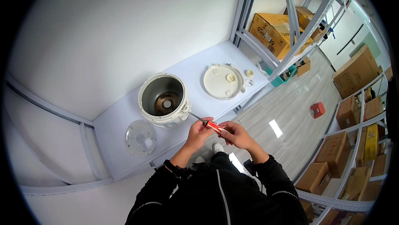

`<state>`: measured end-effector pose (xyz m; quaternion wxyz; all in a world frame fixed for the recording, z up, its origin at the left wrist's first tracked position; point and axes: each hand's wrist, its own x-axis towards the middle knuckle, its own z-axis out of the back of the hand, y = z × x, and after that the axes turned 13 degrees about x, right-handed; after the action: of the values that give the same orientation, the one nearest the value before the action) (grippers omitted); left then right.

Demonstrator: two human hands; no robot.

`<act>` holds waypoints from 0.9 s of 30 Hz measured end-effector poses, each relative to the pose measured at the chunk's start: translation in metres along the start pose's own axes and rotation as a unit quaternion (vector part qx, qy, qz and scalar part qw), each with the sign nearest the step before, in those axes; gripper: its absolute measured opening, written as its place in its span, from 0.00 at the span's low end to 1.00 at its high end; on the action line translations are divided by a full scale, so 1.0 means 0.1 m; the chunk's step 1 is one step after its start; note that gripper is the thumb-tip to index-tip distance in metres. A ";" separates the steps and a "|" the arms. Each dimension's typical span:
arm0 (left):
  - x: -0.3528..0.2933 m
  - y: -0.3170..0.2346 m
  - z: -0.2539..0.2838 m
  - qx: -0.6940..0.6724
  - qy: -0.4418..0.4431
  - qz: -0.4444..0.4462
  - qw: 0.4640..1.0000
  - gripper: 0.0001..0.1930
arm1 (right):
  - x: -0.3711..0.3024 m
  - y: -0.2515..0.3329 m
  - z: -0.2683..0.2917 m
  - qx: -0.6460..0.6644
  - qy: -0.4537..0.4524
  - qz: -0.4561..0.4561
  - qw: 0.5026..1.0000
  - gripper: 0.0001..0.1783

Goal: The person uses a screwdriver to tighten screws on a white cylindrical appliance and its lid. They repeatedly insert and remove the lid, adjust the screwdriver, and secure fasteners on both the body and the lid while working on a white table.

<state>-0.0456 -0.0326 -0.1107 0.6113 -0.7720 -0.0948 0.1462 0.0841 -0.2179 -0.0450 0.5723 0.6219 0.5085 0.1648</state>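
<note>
A screwdriver (213, 126) with a red and white handle is held between my two hands. My left hand (198, 135) has its fingers closed round the front of the handle, near the shaft. My right hand (237, 136) grips the rear end. The metal shaft slants up and left, its tip meeting the side of a white rice cooker body (147, 115) near a tab on the rim. I cannot tell whether the tip sits in a screw. The open cooker shows a grey inside with a brownish base.
A perforated translucent disc (134, 138) lies left of the cooker on the white table (195, 69). To the right are a round white lid (216, 88) and small round parts (249, 73). A metal rack holds a yellow carton (266, 34); a red stool (318, 110) stands on the floor.
</note>
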 end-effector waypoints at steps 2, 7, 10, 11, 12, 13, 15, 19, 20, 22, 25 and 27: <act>0.02 0.02 -0.01 0.004 -0.010 0.015 1.000 0.19 | -0.01 -0.13 -0.05 -0.094 -0.005 0.128 0.987 0.20; 0.08 0.03 0.00 0.040 -0.018 0.041 0.998 0.19 | 0.01 -0.14 -0.13 -0.233 -0.044 0.282 0.930 0.22; 0.07 0.02 -0.06 0.035 -0.036 0.015 0.999 0.18 | 0.09 -0.25 -0.08 -0.127 -0.045 0.250 0.959 0.22; 0.07 0.03 -0.07 0.040 -0.040 0.005 0.998 0.18 | 0.12 -0.30 -0.05 -0.068 -0.044 0.227 0.971 0.22; 0.05 0.04 -0.06 0.044 -0.048 -0.004 0.998 0.18 | 0.11 -0.23 -0.05 -0.022 -0.030 0.142 0.989 0.21; 0.04 0.05 -0.06 0.037 -0.048 -0.015 0.998 0.18 | 0.09 -0.08 -0.03 0.024 -0.018 0.057 0.998 0.20; 0.03 0.05 -0.06 0.023 -0.049 -0.036 0.998 0.18 | 0.07 0.01 -0.03 0.044 -0.012 -0.018 0.999 0.19; 0.05 0.06 -0.05 -0.003 -0.039 -0.012 0.999 0.16 | 0.05 -0.08 -0.09 -0.082 -0.022 0.145 0.986 0.19; 0.07 0.08 -0.03 0.013 -0.037 0.003 0.999 0.15 | 0.05 -0.10 -0.10 -0.120 -0.019 0.213 0.969 0.19; 0.07 0.12 0.01 0.038 -0.038 0.018 0.998 0.14 | 0.02 -0.02 -0.15 -0.216 -0.041 0.265 0.939 0.20; 0.05 0.10 -0.01 0.036 -0.038 0.008 0.999 0.14 | -0.02 0.05 -0.19 -0.280 -0.042 0.290 0.914 0.20; 0.03 0.05 -0.05 -0.009 -0.033 -0.011 0.999 0.17 | -0.03 0.04 -0.17 -0.199 -0.028 0.233 0.952 0.20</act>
<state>-0.0413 -0.0376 -0.1145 0.6022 -0.7713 -0.1252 0.1639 0.0716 -0.2103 -0.0354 0.6443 0.6006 0.2905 0.3739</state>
